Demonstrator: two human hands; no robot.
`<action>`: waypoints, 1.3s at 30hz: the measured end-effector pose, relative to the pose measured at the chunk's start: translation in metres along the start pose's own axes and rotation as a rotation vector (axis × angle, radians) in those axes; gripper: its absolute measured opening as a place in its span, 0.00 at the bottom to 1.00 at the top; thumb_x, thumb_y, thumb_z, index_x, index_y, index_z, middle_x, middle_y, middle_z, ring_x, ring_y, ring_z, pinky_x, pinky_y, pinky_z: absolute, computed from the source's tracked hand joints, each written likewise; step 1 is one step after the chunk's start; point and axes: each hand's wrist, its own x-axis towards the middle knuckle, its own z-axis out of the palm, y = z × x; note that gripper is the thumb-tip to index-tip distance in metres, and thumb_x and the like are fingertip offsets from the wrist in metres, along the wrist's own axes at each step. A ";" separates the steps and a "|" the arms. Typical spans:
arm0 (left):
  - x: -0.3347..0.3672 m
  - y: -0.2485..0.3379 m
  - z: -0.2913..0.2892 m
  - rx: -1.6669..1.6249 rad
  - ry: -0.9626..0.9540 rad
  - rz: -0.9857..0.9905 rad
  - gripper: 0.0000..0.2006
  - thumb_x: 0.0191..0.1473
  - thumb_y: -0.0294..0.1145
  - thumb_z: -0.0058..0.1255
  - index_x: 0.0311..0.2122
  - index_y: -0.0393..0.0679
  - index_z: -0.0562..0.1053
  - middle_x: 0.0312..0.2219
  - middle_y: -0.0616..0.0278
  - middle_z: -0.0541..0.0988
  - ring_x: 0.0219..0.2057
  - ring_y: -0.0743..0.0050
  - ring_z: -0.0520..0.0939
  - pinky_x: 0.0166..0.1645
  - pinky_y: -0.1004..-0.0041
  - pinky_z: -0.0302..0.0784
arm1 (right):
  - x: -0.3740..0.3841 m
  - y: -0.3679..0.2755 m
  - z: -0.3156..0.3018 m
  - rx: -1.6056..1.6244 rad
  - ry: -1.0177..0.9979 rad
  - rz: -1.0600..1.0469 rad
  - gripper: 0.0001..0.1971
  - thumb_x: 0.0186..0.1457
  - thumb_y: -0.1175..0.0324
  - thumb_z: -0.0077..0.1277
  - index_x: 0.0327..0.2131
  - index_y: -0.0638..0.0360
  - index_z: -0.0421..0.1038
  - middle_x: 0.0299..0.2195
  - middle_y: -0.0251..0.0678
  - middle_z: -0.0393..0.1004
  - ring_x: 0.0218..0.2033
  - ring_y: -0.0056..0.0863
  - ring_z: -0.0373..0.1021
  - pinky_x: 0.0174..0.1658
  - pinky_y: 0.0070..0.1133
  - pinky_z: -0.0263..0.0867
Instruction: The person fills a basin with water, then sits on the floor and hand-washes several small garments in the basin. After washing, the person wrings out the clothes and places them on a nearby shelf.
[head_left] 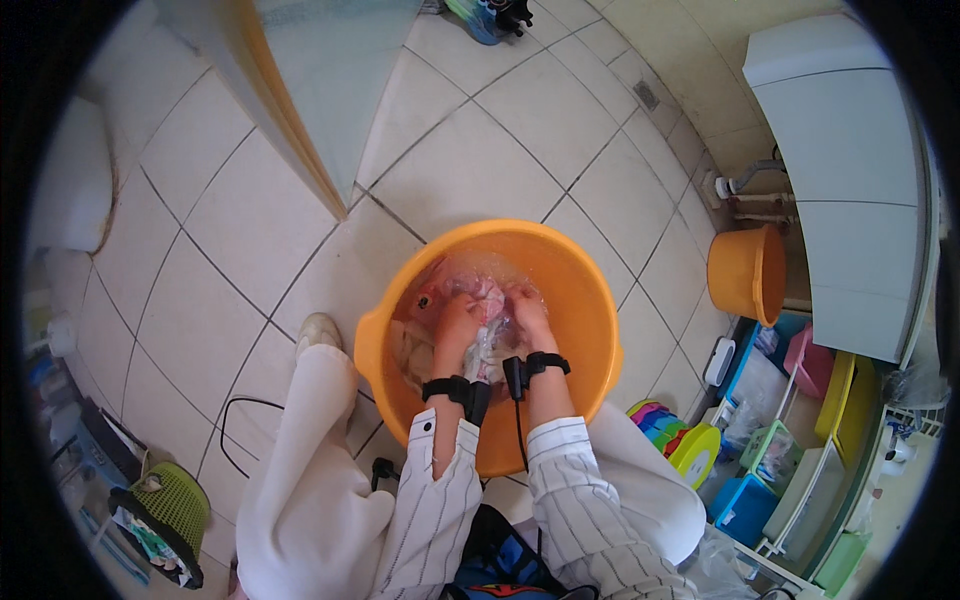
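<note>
On the tiled floor between my knees stands an orange basin (588, 330) with water and wet laundry in it. My left hand (461, 322) is down in the basin, its fingers closed on a pale pinkish wet cloth (489, 300). Facing it from the other side, my right hand (529, 312) grips the same bunched cloth, its fingertips partly hidden by water and fabric. A red garment (424, 298) lies beside my left hand, and beige cloth (412, 352) rests against the basin's left wall. Both wrists wear black straps.
A smaller orange bucket (738, 273) stands by a white cabinet (850, 200) at the right. Shelves with coloured bins (745, 508) line the lower right. A green basket (178, 510) is at the lower left. An open door (300, 130) juts in from the top left.
</note>
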 end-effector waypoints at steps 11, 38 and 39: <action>-0.011 0.004 0.002 0.077 0.226 -0.006 0.15 0.46 0.28 0.48 0.42 0.40 0.69 0.36 0.45 0.77 0.39 0.46 0.77 0.43 0.61 0.72 | 0.013 0.028 0.007 -0.851 -0.087 -0.289 0.09 0.55 0.66 0.49 0.37 0.61 0.69 0.29 0.33 0.72 0.30 0.23 0.69 0.33 0.21 0.66; 0.026 -0.007 0.078 -0.577 0.031 -0.152 0.13 0.56 0.42 0.45 0.31 0.45 0.75 0.28 0.64 0.77 0.26 0.76 0.75 0.27 0.75 0.70 | -0.043 -0.048 0.017 -0.782 0.165 -0.381 0.24 0.57 0.55 0.35 0.28 0.70 0.74 0.28 0.61 0.71 0.34 0.58 0.69 0.42 0.41 0.64; 0.031 -0.010 0.078 -0.478 0.087 -0.134 0.12 0.55 0.40 0.45 0.31 0.43 0.74 0.27 0.63 0.77 0.27 0.76 0.74 0.28 0.74 0.70 | -0.045 -0.047 0.020 -0.866 0.060 -0.421 0.25 0.57 0.55 0.34 0.28 0.70 0.74 0.28 0.61 0.71 0.34 0.58 0.69 0.41 0.41 0.64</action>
